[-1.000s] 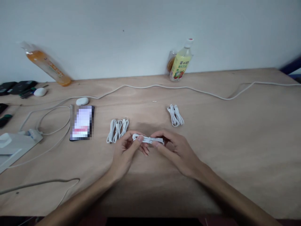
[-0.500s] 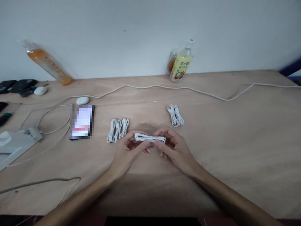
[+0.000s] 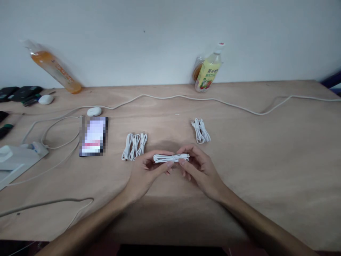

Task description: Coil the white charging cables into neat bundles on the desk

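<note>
A folded white cable bundle (image 3: 172, 158) lies crosswise between my two hands, just above the table. My left hand (image 3: 149, 165) is closed on its left end, thumb in front and fingers behind. At the other end my right hand (image 3: 198, 165) pinches it the same way; a plug shows by those fingers. Just beyond my left hand, several similar white cable bundles (image 3: 134, 146) rest side by side on the table. Farther off, past my right hand, are more white cable bundles (image 3: 200, 131).
A phone (image 3: 93, 136) with a blurred screen and a white earbud case (image 3: 94, 112) are on the left. A long white cord (image 3: 170, 97) crosses the table (image 3: 266, 149). At the wall stand a yellow-labelled bottle (image 3: 207, 73) and a leaning orange bottle (image 3: 55, 71). A white power strip (image 3: 21, 160) sits far left.
The view has shifted slightly. The bundle stays in both hands, and the tie seen around its middle before no longer shows clearly.
</note>
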Demonstrator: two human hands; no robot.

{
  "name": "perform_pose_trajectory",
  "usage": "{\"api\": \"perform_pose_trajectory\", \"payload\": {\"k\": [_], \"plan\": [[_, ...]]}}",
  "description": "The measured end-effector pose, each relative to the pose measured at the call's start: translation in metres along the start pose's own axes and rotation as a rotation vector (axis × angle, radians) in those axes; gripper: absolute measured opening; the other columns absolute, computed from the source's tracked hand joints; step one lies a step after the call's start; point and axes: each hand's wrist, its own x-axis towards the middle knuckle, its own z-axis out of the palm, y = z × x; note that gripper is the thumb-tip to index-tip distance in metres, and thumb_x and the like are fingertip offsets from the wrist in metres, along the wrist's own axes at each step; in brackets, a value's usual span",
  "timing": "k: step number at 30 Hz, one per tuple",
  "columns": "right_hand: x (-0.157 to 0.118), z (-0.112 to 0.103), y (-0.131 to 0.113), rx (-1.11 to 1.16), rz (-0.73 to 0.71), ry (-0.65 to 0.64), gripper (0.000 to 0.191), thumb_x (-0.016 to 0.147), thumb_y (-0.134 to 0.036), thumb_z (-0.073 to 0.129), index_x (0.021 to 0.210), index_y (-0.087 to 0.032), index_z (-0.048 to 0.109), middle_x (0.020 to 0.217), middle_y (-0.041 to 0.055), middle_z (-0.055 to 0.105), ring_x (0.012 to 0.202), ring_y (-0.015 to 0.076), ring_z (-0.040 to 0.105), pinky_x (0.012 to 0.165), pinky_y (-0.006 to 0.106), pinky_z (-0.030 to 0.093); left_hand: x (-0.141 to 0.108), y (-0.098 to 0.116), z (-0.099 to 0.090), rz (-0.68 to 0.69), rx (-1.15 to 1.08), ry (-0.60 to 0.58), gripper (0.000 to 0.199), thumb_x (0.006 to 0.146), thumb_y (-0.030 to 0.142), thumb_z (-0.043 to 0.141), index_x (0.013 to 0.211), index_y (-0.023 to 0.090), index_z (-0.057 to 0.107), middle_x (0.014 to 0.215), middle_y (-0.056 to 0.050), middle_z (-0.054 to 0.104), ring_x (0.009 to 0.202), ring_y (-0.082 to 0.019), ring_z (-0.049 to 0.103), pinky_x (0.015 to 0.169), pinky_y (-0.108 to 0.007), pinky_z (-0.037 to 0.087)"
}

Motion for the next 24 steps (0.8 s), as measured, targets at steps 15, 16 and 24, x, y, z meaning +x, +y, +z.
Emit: {"api": "perform_pose_trajectory", "payload": {"k": [15,16,24], "plan": [[-0.0031,0.0011,0.0022,-0.042,-0.023,0.024,0.026,0.100,-0.047,0.075,0.104,-0.023,0.064,0.086,-0.0016,0.063,0.060,0.0100,0.050,0.051,0.024,0.040,-0.0034,-0.0066,0.0005,0.070,0.127,0.022,0.020,0.084,0.025,0.088,0.103,0.019,0.089,0.090,-0.006,0.088,0.076,-0.016,0.078,0.075,-0.025,0.065],[-0.0031,0.0012,0.0020,-0.038,-0.020,0.021,0.026,0.100,-0.046,0.075,0.104,-0.023,0.064,0.085,-0.0021,0.062,0.058,0.0097,0.050,0.050,0.024,0.039,-0.0034,-0.0067,0.0005,0.069,0.133,0.025,0.020,0.084,0.026,0.088,0.103,0.019,0.089,0.090,-0.006,0.088,0.075,-0.017,0.078,0.075,-0.026,0.065],[-0.0033,0.0026,0.0018,0.015,0.021,0.006,0.027,0.100,-0.047,0.076,0.106,-0.023,0.064,0.081,-0.0032,0.060,0.056,0.0091,0.049,0.048,0.023,0.039,-0.0043,-0.0037,0.0008,0.065,0.139,0.054,0.018,0.083,0.025,0.090,0.100,0.019,0.089,0.087,-0.006,0.087,0.074,-0.018,0.078,0.075,-0.029,0.066]]}}
